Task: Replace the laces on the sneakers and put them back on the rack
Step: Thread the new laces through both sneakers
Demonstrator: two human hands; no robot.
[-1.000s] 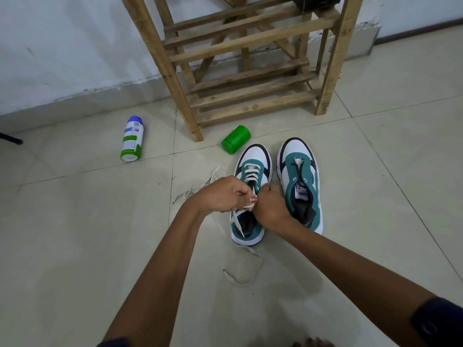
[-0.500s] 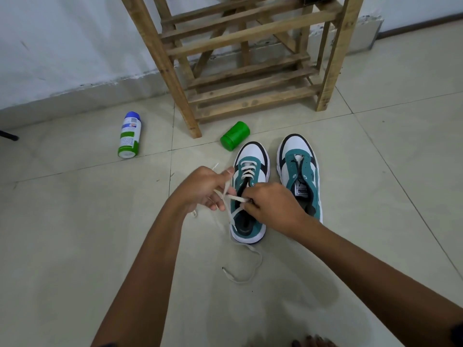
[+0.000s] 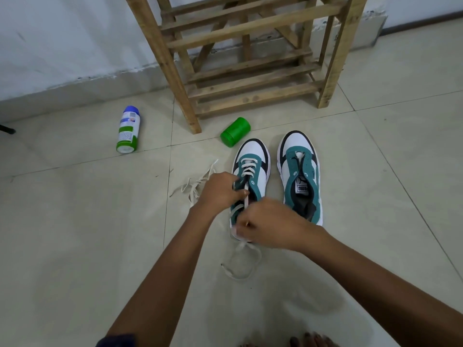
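Hands work the lace (image 3: 246, 200) on the left sneaker (image 3: 251, 171), rack (image 3: 250, 78) at twelve o'clock: left hand (image 3: 220, 189) pinches one strand, right hand (image 3: 270, 224) another. Pull evenly through each eyelet.

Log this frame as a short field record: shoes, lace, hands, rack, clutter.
left shoe: on floor, partly laced, white lace through the front eyelets
right shoe: on floor beside it, no lace visible
lace: loose end loops on the floor near the left shoe's heel; more slack lies left of the shoe
left hand: holds the left shoe's side at the eyelets
right hand: pinches the lace over the shoe's heel end
rack: wooden, behind the shoes, visible shelves hold no shoes
clutter: spray can and green jar, both lying on the floor
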